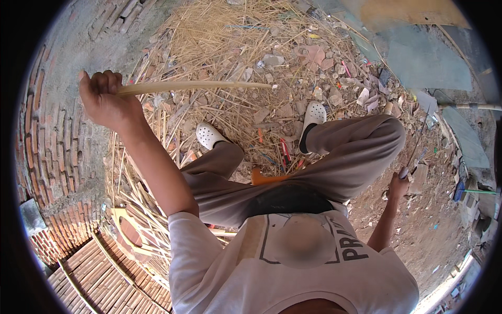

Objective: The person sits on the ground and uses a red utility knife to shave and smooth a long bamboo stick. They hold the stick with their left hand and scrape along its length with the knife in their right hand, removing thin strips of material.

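My left hand (pixel 108 97) is raised at the far left with its fingers closed round one end of a pale bamboo strip (pixel 196 86). The strip stretches to the right, nearly level, with a slight bend and its far end free. Low at the right, my right hand (pixel 398 187) grips the handle of a long, thin-bladed knife (pixel 415 144) that points up and away from me. The knife is well apart from the strip. Between my legs shows an orange curved piece (pixel 266 177), partly hidden by my trousers. A red-handled tool (pixel 285 152) lies on the ground.
Straw and bamboo shavings (pixel 209 31) cover the ground among rubble and scraps. A brick wall (pixel 52 136) rises at the left, with split bamboo (pixel 149 209) beside me. Bamboo slats (pixel 104 277) stand at lower left. Grey sheets (pixel 426 63) lean at the right.
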Demonstrator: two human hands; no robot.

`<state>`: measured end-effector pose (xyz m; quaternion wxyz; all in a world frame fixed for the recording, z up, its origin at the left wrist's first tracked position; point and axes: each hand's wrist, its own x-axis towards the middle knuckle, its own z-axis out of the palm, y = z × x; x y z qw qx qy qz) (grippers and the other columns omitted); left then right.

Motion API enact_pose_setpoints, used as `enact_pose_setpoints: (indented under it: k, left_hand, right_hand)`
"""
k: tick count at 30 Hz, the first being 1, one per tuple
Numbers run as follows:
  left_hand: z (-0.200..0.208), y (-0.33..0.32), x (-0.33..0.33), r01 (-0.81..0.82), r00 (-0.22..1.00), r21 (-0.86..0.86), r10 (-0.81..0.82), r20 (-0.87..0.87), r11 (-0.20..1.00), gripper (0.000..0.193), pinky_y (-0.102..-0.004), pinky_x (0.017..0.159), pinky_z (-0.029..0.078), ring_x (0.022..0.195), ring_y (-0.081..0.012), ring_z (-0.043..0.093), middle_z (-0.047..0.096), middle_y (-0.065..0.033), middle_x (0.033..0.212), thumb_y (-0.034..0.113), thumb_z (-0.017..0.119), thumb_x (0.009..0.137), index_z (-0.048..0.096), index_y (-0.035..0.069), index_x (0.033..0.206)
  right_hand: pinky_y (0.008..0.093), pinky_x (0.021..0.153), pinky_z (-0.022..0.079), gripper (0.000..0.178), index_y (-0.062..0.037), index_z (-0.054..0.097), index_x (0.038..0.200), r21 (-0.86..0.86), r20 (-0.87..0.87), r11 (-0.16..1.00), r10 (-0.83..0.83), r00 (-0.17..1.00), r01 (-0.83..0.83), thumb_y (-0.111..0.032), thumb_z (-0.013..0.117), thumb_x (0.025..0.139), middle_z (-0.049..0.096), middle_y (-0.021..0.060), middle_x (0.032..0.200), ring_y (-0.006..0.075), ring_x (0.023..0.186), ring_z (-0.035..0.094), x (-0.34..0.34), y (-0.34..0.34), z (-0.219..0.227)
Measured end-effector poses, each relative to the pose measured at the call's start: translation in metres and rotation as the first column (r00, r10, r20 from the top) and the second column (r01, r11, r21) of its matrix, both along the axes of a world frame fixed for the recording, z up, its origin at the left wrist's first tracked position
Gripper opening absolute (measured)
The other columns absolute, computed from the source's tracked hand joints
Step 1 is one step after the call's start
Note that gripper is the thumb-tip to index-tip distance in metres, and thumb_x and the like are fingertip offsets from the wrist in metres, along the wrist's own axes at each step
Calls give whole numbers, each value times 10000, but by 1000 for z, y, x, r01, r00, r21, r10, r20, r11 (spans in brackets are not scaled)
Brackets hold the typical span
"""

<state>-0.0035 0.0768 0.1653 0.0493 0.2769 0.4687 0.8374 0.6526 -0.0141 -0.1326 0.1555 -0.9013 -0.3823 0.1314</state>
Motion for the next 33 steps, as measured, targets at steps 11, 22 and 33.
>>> enact_pose_setpoints:
  k: [11,22,33]
  left_hand:
    - [-3,-7,-13,180,984,28,-180,3,983,416,-289,533,274,526,-133,297,290,-8,571,293,472,975,283,140,638]
    - [-70,-113,-106,37,981,137,-62,186,990,396,-281,467,243,428,-112,218,251,20,492,224,411,951,263,178,587]
    - [-93,-137,-127,26,964,204,-78,252,979,428,-262,445,230,408,-95,210,245,33,482,199,495,921,254,191,567]
  right_hand:
    - [435,620,554,333,27,647,918,-555,-197,810,-351,916,191,-238,666,716,671,183,754,291,662,681,-42,-203,-170]
    - [443,911,450,274,19,618,1052,657,-5,695,390,921,-291,-72,628,794,646,147,1039,327,1000,606,-124,68,73]
    - [452,604,496,377,-14,677,807,-417,-757,-473,653,8,-776,-380,621,878,645,114,759,256,612,591,-414,66,-181]
